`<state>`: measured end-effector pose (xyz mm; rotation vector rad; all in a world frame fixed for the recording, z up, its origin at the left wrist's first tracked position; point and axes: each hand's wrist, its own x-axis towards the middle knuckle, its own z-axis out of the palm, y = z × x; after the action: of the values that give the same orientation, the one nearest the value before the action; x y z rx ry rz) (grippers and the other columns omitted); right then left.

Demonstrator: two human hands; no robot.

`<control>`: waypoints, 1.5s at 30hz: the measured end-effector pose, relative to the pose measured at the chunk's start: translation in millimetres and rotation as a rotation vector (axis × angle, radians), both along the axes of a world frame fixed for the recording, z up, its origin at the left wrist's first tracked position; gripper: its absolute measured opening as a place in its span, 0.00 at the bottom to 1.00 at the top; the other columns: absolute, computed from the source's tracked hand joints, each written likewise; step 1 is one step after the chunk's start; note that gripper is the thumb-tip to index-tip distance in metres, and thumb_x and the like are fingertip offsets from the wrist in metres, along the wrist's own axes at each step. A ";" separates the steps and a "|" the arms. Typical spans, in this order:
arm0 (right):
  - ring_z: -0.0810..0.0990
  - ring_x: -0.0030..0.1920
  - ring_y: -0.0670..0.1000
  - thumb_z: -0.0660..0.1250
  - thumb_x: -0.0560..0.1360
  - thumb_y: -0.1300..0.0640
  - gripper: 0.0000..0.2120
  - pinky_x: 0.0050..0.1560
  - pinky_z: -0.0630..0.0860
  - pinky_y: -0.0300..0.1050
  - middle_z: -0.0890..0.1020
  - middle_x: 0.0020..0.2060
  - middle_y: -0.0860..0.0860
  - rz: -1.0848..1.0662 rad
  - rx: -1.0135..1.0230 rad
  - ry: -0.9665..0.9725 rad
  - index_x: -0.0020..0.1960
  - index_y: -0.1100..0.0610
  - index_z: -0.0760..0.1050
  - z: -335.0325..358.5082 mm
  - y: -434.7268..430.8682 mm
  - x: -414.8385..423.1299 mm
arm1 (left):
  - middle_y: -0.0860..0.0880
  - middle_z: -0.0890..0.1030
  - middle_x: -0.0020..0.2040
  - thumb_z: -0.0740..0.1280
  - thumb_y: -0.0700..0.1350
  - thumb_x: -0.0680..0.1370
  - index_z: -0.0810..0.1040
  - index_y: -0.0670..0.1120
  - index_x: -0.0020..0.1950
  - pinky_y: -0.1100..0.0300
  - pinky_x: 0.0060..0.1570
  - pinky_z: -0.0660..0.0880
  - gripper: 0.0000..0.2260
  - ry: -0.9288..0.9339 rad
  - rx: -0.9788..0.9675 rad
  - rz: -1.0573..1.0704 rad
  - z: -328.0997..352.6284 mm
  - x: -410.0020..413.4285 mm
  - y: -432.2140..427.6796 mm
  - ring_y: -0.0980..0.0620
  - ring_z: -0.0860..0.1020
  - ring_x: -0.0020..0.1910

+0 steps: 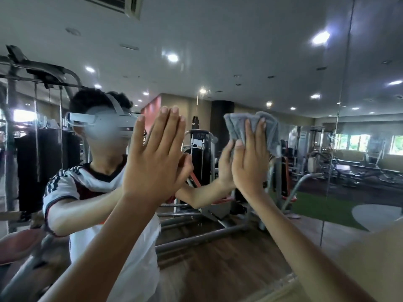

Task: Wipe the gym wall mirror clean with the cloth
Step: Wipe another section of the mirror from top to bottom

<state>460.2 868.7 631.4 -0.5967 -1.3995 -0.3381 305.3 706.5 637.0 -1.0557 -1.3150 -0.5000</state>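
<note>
In the head view the person stands close to the mirror (pixel 305 62), both arms raised to it. The left hand (pixel 152 158) lies flat on the glass with its fingers (pixel 172 127) straight and together, holding nothing. At about 3 o'clock from it, the right hand (pixel 250 166) presses the grey cloth (pixel 270 131) against the mirror under straight, spread fingers (pixel 260 136), not clenched round it. The cloth is bunched, and loose folds stick out past the fingertips towards 12 and 2 o'clock. The step in hand looks like a wiping pass across the upper glass. To do it well, keep the palm flat so the whole pad of cloth bears on the surface, work in overlapping strokes out to the seam (pixel 349 62) at 3 o'clock, and refold the cloth when it slips. The bare left palm may leave prints, so that patch needs a final pass.
</note>
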 end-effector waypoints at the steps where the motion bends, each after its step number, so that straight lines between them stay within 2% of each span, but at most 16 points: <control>1: 0.54 0.80 0.56 0.50 0.84 0.53 0.24 0.78 0.56 0.57 0.58 0.79 0.58 0.001 0.040 -0.086 0.79 0.56 0.58 -20.5 -4.5 -1.9 | 0.40 0.53 0.81 0.50 0.57 0.83 0.52 0.39 0.81 0.38 0.78 0.46 0.32 -0.004 -0.002 -0.008 -4.0 -0.3 0.1 0.43 0.49 0.81; 3: 0.58 0.79 0.58 0.51 0.84 0.54 0.23 0.77 0.58 0.56 0.60 0.78 0.60 0.000 0.115 -0.218 0.78 0.58 0.61 -70.3 -3.3 8.9 | 0.40 0.54 0.81 0.50 0.57 0.84 0.53 0.39 0.81 0.39 0.78 0.46 0.31 -0.001 0.002 -0.017 -17.5 -0.5 -0.9 0.43 0.50 0.81; 6: 0.57 0.79 0.56 0.49 0.85 0.52 0.24 0.74 0.63 0.58 0.61 0.77 0.60 -0.060 0.105 -0.327 0.80 0.54 0.57 -131.4 13.6 34.4 | 0.40 0.54 0.81 0.51 0.56 0.84 0.53 0.38 0.81 0.38 0.78 0.48 0.31 0.004 -0.007 -0.019 -47.1 0.5 -3.7 0.42 0.52 0.81; 11: 0.53 0.79 0.50 0.50 0.83 0.50 0.25 0.74 0.62 0.63 0.58 0.78 0.56 -0.049 -0.185 0.009 0.78 0.56 0.60 -87.1 31.5 52.0 | 0.40 0.53 0.81 0.53 0.56 0.83 0.52 0.38 0.81 0.37 0.77 0.50 0.32 0.002 -0.041 -0.001 -68.0 2.6 -4.0 0.42 0.52 0.81; 15: 0.58 0.78 0.55 0.50 0.84 0.49 0.24 0.72 0.66 0.64 0.62 0.77 0.58 -0.057 -0.121 0.099 0.77 0.57 0.64 -49.5 14.9 21.1 | 0.40 0.54 0.81 0.53 0.56 0.83 0.52 0.39 0.81 0.38 0.77 0.50 0.32 -0.001 -0.034 -0.024 -68.3 2.0 -4.4 0.43 0.53 0.81; 18: 0.54 0.79 0.55 0.47 0.86 0.50 0.23 0.73 0.65 0.62 0.57 0.78 0.57 -0.049 0.056 -0.074 0.78 0.57 0.60 -74.3 -6.0 5.5 | 0.41 0.54 0.82 0.53 0.56 0.83 0.52 0.40 0.81 0.39 0.77 0.51 0.31 -0.015 -0.027 -0.060 -70.1 -0.7 -4.2 0.44 0.53 0.81; 21: 0.57 0.79 0.56 0.50 0.85 0.52 0.24 0.74 0.62 0.55 0.54 0.80 0.54 -0.065 0.245 -0.401 0.80 0.52 0.55 -138.9 -2.8 16.0 | 0.41 0.54 0.82 0.52 0.56 0.84 0.52 0.40 0.82 0.39 0.78 0.51 0.31 -0.016 -0.022 -0.074 -70.7 -3.0 -3.1 0.44 0.53 0.81; 23: 0.56 0.80 0.54 0.51 0.83 0.52 0.26 0.74 0.62 0.54 0.52 0.81 0.52 -0.068 0.235 -0.488 0.81 0.51 0.54 -172.5 14.4 41.4 | 0.41 0.54 0.81 0.52 0.56 0.84 0.53 0.40 0.82 0.40 0.78 0.50 0.31 -0.024 -0.024 -0.080 -71.2 -3.3 -3.9 0.44 0.53 0.81; 27: 0.50 0.80 0.51 0.48 0.84 0.51 0.26 0.73 0.62 0.64 0.55 0.79 0.57 -0.059 -0.177 -0.123 0.78 0.61 0.60 -150.9 38.0 70.0 | 0.42 0.54 0.82 0.53 0.55 0.83 0.53 0.40 0.82 0.39 0.77 0.51 0.31 -0.057 -0.013 -0.076 -84.4 -0.8 -5.0 0.44 0.52 0.81; 30: 0.51 0.80 0.53 0.46 0.83 0.48 0.28 0.79 0.51 0.50 0.57 0.79 0.60 0.003 -0.327 0.092 0.79 0.61 0.60 -107.3 24.9 48.2 | 0.42 0.57 0.81 0.55 0.54 0.83 0.55 0.40 0.81 0.39 0.77 0.53 0.30 -0.099 0.031 -0.114 -103.2 5.9 -2.6 0.43 0.55 0.80; 32: 0.51 0.80 0.54 0.46 0.84 0.48 0.27 0.79 0.50 0.47 0.56 0.79 0.60 0.037 -0.257 0.090 0.79 0.60 0.59 -99.0 6.4 26.1 | 0.42 0.58 0.80 0.57 0.53 0.82 0.58 0.40 0.81 0.38 0.76 0.55 0.30 -0.127 0.048 -0.135 -122.1 10.2 -0.2 0.43 0.57 0.80; 34: 0.54 0.79 0.57 0.47 0.85 0.49 0.26 0.78 0.55 0.53 0.59 0.77 0.63 0.070 -0.130 0.004 0.77 0.62 0.61 -113.6 -12.8 8.5 | 0.42 0.61 0.80 0.60 0.51 0.80 0.61 0.41 0.80 0.37 0.75 0.58 0.30 -0.134 0.056 -0.158 -142.3 13.1 1.9 0.43 0.60 0.79; 36: 0.60 0.77 0.61 0.49 0.86 0.51 0.23 0.75 0.62 0.60 0.65 0.73 0.67 0.056 0.021 -0.111 0.75 0.64 0.64 -149.1 -21.2 1.2 | 0.42 0.63 0.79 0.60 0.51 0.80 0.64 0.41 0.79 0.37 0.75 0.58 0.28 -0.135 0.072 -0.175 -153.7 13.7 3.1 0.43 0.61 0.78; 38: 0.60 0.77 0.61 0.51 0.86 0.52 0.23 0.73 0.64 0.60 0.65 0.73 0.67 0.026 0.069 -0.251 0.78 0.60 0.61 -196.9 -17.3 10.1 | 0.42 0.64 0.78 0.59 0.51 0.81 0.64 0.41 0.78 0.38 0.75 0.57 0.28 -0.140 0.083 -0.185 -156.1 12.6 3.1 0.43 0.61 0.78; 41: 0.57 0.79 0.56 0.49 0.85 0.49 0.24 0.72 0.66 0.61 0.62 0.75 0.62 -0.040 0.003 -0.334 0.80 0.51 0.56 -245.5 9.6 48.1 | 0.42 0.63 0.79 0.58 0.51 0.80 0.64 0.40 0.78 0.37 0.75 0.57 0.28 -0.140 0.076 -0.171 -154.3 13.7 2.7 0.42 0.60 0.79; 45: 0.52 0.79 0.52 0.51 0.84 0.52 0.24 0.72 0.62 0.65 0.60 0.77 0.60 -0.038 -0.210 -0.113 0.76 0.62 0.64 -218.2 29.6 63.0 | 0.42 0.63 0.78 0.60 0.51 0.79 0.65 0.40 0.78 0.37 0.76 0.55 0.28 -0.157 0.085 -0.148 -155.1 17.0 5.2 0.42 0.60 0.79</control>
<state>523.2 898.3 413.2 -0.7873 -1.5456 -0.2595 322.2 711.8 481.9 -1.0649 -1.3457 -0.7569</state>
